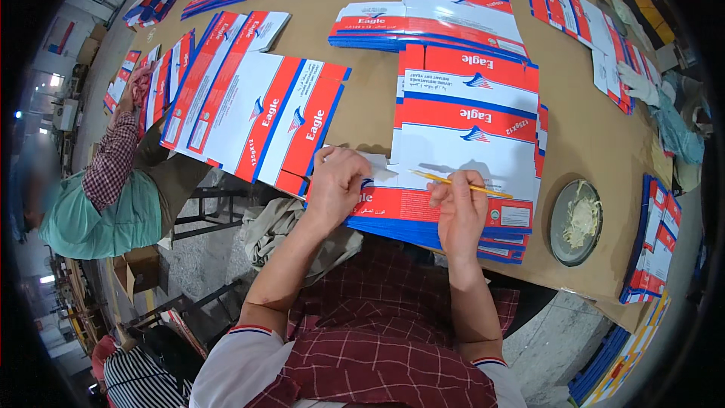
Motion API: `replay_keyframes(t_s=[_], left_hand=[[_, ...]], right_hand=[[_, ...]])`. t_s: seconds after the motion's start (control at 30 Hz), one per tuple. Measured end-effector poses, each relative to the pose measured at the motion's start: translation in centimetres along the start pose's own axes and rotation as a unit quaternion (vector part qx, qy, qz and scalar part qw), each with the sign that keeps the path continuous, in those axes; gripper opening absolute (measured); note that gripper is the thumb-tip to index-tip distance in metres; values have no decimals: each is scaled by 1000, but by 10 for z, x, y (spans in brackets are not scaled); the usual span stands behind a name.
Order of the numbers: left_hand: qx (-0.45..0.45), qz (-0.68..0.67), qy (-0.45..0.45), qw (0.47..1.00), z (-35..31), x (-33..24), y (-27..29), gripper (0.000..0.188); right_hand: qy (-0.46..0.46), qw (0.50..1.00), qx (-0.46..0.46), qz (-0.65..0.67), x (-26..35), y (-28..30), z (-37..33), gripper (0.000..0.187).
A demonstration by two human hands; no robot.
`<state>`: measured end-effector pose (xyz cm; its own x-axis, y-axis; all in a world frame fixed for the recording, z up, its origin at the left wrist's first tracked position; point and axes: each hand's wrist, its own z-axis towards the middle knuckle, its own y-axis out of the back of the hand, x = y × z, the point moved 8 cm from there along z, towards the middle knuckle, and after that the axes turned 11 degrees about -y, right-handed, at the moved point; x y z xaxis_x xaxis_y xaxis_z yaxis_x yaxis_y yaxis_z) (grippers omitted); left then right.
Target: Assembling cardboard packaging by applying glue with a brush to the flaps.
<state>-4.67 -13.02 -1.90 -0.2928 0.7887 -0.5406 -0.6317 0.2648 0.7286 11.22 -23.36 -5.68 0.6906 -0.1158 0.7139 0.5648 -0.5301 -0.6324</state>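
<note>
In front of me lies a stack of flat printed cartons point(468, 117), red, white and blue. My right hand point(462, 208) is closed round a thin yellow pencil point(483, 190), its pale tip pointing left over the top carton's white panel. At the near left of the stack, my left hand point(337, 181) pinches a small white flap or strip point(380, 166); whether it belongs to the carton I cannot tell. Right of the stack sits a round grey dish point(559, 236) holding pale shredded bits point(581, 219).
More flat carton stacks point(249, 106) lie left, and others point(461, 11) farther back on the brown table point(362, 98). At the right edge is another stack point(653, 238). A co-worker point(98, 189) sits at left; a gloved hand point(638, 83) touches cartons at far right.
</note>
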Motion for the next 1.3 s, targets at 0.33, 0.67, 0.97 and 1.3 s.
replay_keyframes(t_s=[0.33,0.67,0.97,1.3], left_hand=[[3,44,-16,999,0,-6,-2,20],[20,47,3,999,-1,-4,-3,19],[9,47,-3,999,-1,-3,-3,20],[5,46,-5,999,-2,-2,-3,17]], right_hand=[[-30,952,18,-305,0,-26,5,11],[-19,935,57,-348,-6,-29,10,11],[93,902,78,-414,8,-37,4,12],[70,848,113,-512,11,-49,5,11]])
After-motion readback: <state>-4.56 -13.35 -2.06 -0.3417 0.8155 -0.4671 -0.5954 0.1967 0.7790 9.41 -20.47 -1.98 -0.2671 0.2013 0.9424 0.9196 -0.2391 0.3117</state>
